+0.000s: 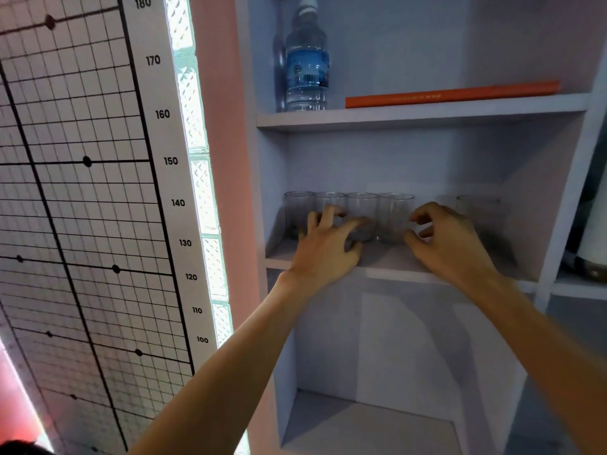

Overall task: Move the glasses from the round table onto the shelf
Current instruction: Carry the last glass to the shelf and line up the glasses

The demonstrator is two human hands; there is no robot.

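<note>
Head view: five glasses [363, 215] on shelf [387, 257], two hands nearby.

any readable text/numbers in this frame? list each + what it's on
"180", "170", "160", "150", "140", "130", "120", "110", "100": printed down the white scale strip beside the grid chart.
Water bottle label: print and barcode, too blurred to read.
Orange book spine: dark lettering, too blurred to read.
Glasses: no text.
</note>
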